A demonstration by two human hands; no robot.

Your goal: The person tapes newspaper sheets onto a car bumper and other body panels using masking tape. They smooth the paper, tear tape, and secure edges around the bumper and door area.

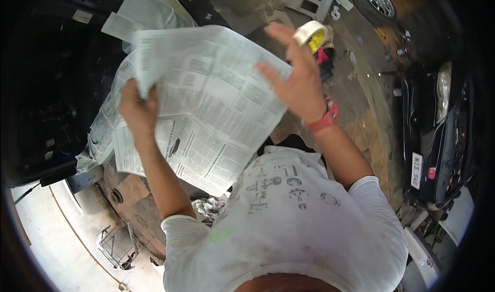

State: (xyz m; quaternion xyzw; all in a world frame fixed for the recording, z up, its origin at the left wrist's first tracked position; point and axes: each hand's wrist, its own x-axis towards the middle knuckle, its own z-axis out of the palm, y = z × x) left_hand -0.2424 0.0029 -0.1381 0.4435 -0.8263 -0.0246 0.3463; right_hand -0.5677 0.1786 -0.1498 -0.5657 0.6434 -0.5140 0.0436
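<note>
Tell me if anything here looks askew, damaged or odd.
The roll of masking tape sits threaded over the right hand's fingers like a ring, not gripped. The left hand pinches the newspaper sheets, which hang crumpled and uneven, with more paper draped loosely over the dark car body.

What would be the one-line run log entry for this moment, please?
left hand: grips newspaper sheet | right hand: open on sheet, masking tape roll on fingers | nearby: black car
</note>
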